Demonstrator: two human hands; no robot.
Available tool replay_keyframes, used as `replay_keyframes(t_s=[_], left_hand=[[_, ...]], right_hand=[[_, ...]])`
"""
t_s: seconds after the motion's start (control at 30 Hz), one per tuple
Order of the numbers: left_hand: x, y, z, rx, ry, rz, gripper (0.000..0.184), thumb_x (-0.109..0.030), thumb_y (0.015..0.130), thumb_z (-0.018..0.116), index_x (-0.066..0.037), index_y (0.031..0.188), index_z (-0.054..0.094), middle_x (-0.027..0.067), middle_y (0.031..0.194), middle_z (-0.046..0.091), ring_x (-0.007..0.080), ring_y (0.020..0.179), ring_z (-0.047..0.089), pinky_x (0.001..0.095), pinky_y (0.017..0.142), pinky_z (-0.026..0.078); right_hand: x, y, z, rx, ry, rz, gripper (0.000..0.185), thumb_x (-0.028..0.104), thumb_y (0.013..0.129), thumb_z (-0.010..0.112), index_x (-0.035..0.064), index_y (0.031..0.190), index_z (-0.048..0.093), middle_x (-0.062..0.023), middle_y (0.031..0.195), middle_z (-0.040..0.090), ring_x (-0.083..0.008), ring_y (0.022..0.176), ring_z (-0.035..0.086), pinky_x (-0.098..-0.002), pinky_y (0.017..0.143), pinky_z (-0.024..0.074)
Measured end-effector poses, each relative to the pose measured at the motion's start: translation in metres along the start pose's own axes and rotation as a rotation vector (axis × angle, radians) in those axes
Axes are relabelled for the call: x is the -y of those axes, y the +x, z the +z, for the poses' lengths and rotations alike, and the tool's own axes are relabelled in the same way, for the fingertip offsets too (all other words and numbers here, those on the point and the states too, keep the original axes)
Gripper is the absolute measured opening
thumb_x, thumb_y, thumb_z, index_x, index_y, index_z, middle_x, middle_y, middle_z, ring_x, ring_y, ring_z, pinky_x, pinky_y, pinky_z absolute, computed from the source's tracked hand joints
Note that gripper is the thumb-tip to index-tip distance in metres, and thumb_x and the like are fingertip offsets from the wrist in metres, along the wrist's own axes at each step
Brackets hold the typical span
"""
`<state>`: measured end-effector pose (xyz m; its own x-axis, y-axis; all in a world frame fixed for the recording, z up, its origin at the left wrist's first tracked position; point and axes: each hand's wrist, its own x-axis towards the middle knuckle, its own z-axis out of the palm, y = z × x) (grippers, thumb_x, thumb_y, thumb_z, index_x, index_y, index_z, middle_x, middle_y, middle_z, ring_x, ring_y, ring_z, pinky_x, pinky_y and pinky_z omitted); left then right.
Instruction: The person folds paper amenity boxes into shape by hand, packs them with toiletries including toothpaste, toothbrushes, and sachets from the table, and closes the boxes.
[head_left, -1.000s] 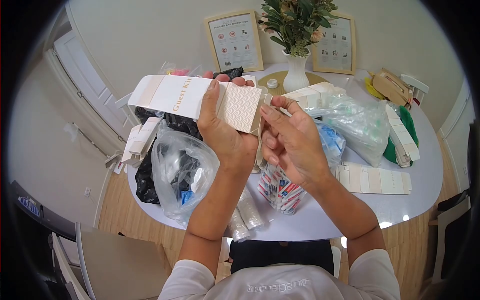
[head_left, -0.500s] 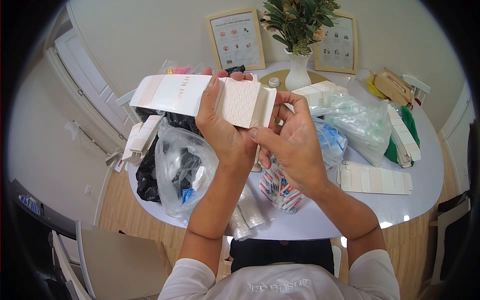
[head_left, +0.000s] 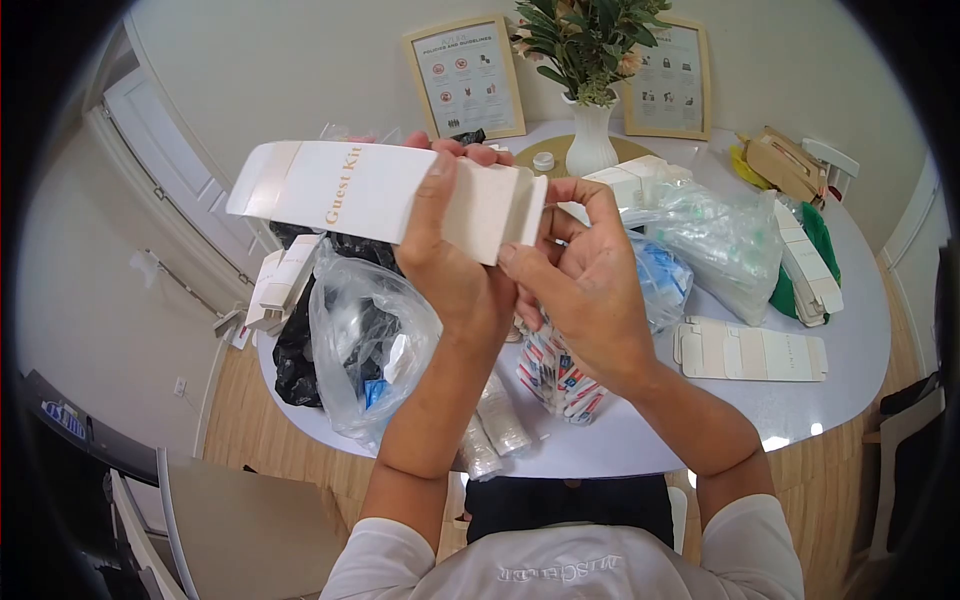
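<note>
Bright light — glare on the table [head_left: 700,425] — bowed edges, black corners.

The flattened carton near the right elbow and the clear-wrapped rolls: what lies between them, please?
In the head view, a bundle of red-and-blue printed packets lies between the rolls and the carton; the right forearm crosses above.

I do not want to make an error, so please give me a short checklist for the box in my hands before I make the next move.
1. Guest Kit box gripped by the left hand: ok, thumb across its front.
2. Right hand at the end flap: ok, fingers at its edge.
3. End flap tucked in: not ok, it sticks out from the box end.
4. Printed name readable: ok, it faces the camera.
5. Contents of the box: cannot tell, its inside is hidden.
6. Flat carton lying on the table: ok.
</note>
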<state>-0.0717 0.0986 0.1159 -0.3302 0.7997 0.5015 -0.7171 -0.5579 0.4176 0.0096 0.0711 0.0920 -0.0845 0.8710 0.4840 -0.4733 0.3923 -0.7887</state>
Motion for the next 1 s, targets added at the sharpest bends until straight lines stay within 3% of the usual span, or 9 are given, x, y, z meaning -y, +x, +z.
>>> replay_keyframes(t_s=[0.03, 0.1, 0.2, 0.4, 0.63, 0.7, 0.83, 0.9, 1.0], left_hand=[[-0.001, 0.003, -0.004, -0.001, 0.000, 0.001, 0.032, -0.007, 0.086, 0.053, -0.001, 0.115, 0.042, 0.0071, 0.095, 0.048, 0.0196, 0.090, 0.053, 0.0378, 0.084, 0.047], [-0.002, 0.009, -0.012, 0.009, 0.015, 0.003, 0.037, -0.009, 0.086, 0.055, 0.001, 0.117, 0.039, 0.0098, 0.095, 0.051, 0.0219, 0.084, 0.058, 0.0375, 0.077, 0.050], [-0.005, 0.004, -0.008, -0.015, 0.071, -0.039, 0.033, -0.009, 0.087, 0.054, 0.001, 0.115, 0.040, 0.0095, 0.094, 0.052, 0.0218, 0.085, 0.059, 0.0374, 0.075, 0.051], [-0.007, 0.002, -0.003, -0.058, 0.009, -0.076, 0.029, -0.008, 0.086, 0.054, 0.000, 0.112, 0.043, 0.0097, 0.093, 0.053, 0.0228, 0.085, 0.059, 0.0386, 0.075, 0.051], [-0.015, 0.006, -0.010, -0.043, -0.066, -0.200, 0.026, -0.007, 0.085, 0.054, 0.001, 0.108, 0.045, 0.0098, 0.091, 0.053, 0.0232, 0.086, 0.058, 0.0400, 0.077, 0.051], [-0.018, 0.008, -0.012, 0.033, -0.127, -0.260, 0.024, -0.006, 0.084, 0.055, 0.002, 0.105, 0.047, 0.0101, 0.089, 0.054, 0.0235, 0.085, 0.059, 0.0406, 0.080, 0.052], [-0.020, 0.006, -0.007, 0.014, -0.146, -0.262, 0.025, -0.006, 0.083, 0.056, 0.003, 0.105, 0.048, 0.0104, 0.088, 0.056, 0.0236, 0.084, 0.059, 0.0411, 0.080, 0.052], [-0.018, 0.003, -0.005, 0.030, -0.065, -0.213, 0.027, -0.006, 0.083, 0.057, 0.003, 0.106, 0.048, 0.0105, 0.089, 0.056, 0.0236, 0.084, 0.059, 0.0413, 0.079, 0.053], [-0.017, 0.004, -0.002, 0.011, -0.037, -0.225, 0.028, -0.005, 0.082, 0.057, 0.003, 0.107, 0.047, 0.0106, 0.089, 0.056, 0.0238, 0.082, 0.060, 0.0410, 0.077, 0.054]], right_hand=[[0.003, 0.001, 0.001, 0.001, 0.000, 0.001, 0.044, 0.002, 0.085, 0.058, -0.0001, 0.118, 0.028, -0.0138, 0.096, 0.051, -0.0112, 0.058, 0.056, -0.0217, 0.042, 0.0444], [0.008, 0.004, 0.002, 0.066, 0.315, 0.179, 0.045, 0.008, 0.088, 0.059, 0.0003, 0.119, 0.029, -0.0113, 0.084, 0.054, -0.0139, 0.057, 0.057, -0.0236, 0.041, 0.0447], [0.002, 0.005, -0.002, 0.022, 0.314, 0.213, 0.047, 0.014, 0.088, 0.060, 0.0004, 0.120, 0.028, -0.0090, 0.073, 0.054, -0.0151, 0.051, 0.055, -0.0257, 0.038, 0.0437], [0.006, 0.002, -0.001, 0.047, 0.270, 0.207, 0.042, 0.013, 0.089, 0.058, 0.0001, 0.117, 0.029, -0.0083, 0.067, 0.053, -0.0145, 0.042, 0.051, -0.0268, 0.031, 0.0393], [0.009, -0.004, 0.002, 0.090, 0.312, 0.199, 0.037, 0.012, 0.090, 0.056, 0.0021, 0.112, 0.028, -0.0083, 0.065, 0.053, -0.0153, 0.040, 0.050, -0.0265, 0.030, 0.0383], [0.011, -0.006, 0.002, 0.105, 0.319, 0.200, 0.036, 0.010, 0.090, 0.055, -0.0021, 0.110, 0.027, -0.0099, 0.068, 0.054, -0.0138, 0.042, 0.051, -0.0256, 0.033, 0.0393], [0.015, -0.005, 0.002, 0.122, 0.308, 0.213, 0.036, 0.010, 0.090, 0.055, -0.0017, 0.109, 0.026, -0.0104, 0.069, 0.054, -0.0142, 0.043, 0.052, -0.0260, 0.033, 0.0396], [0.015, -0.005, 0.004, 0.092, 0.254, 0.194, 0.034, 0.011, 0.091, 0.055, 0.0034, 0.109, 0.027, -0.0096, 0.066, 0.054, -0.0170, 0.040, 0.051, -0.0273, 0.030, 0.0383], [0.017, -0.004, 0.002, 0.115, 0.307, 0.201, 0.035, 0.010, 0.090, 0.056, -0.0007, 0.105, 0.026, -0.0117, 0.068, 0.054, -0.0153, 0.043, 0.053, -0.0260, 0.033, 0.0402]])
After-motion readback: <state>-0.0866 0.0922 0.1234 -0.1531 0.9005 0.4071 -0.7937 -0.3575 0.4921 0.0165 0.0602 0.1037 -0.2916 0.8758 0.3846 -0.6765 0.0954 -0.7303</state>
